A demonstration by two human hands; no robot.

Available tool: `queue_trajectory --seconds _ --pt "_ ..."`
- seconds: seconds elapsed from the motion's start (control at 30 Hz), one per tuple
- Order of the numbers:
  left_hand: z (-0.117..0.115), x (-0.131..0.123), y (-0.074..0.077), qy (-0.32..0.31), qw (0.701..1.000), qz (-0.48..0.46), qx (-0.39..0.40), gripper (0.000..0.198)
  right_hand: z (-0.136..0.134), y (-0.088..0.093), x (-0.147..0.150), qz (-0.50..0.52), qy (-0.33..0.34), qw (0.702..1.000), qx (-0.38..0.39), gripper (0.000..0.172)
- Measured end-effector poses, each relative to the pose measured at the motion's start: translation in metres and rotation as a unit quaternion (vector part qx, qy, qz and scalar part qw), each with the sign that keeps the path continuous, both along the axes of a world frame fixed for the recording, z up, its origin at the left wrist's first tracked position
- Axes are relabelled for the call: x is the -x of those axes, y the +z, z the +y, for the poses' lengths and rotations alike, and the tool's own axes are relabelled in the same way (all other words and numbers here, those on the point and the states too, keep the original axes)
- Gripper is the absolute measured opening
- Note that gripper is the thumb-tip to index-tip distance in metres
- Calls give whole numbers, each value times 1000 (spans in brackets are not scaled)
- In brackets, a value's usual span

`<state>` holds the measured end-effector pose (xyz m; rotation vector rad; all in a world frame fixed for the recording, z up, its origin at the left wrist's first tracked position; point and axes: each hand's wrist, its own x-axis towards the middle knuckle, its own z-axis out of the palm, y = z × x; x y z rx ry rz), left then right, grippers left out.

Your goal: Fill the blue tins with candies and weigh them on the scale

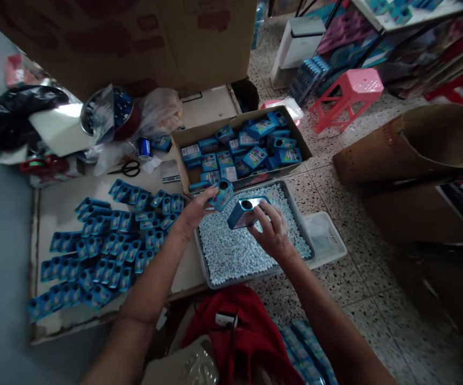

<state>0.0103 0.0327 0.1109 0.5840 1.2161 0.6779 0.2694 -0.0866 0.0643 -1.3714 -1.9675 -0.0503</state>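
My left hand (195,215) is closed on a small blue box (222,193) with a dark round hole in its top. In my right hand (274,229) is another blue box (240,215) of the same kind, tilted, with its hole facing up. Both boxes are held above a grey tray (310,251) filled with small pale blue-white pellets (235,251). Just beyond the tray stands an open cardboard carton (183,170) with many more such blue boxes, lying in a jumble.
Rows of blue boxes (111,246) cover the table to the left. Behind them lie black scissors (129,168), a blue can (144,147) and a metal bowl (89,115). A clear plastic lid or tray (331,240) juts out right. A pink stool (355,91) stands on the floor.
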Motion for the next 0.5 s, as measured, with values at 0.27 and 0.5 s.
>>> queue_trajectory --seconds 0.27,0.5 --pt "-86 -25 24 23 996 -43 75 38 -68 18 0 123 -36 989 77 124" --pt "-137 -68 7 193 974 -77 91 23 -89 13 31 246 -86 938 227 79"
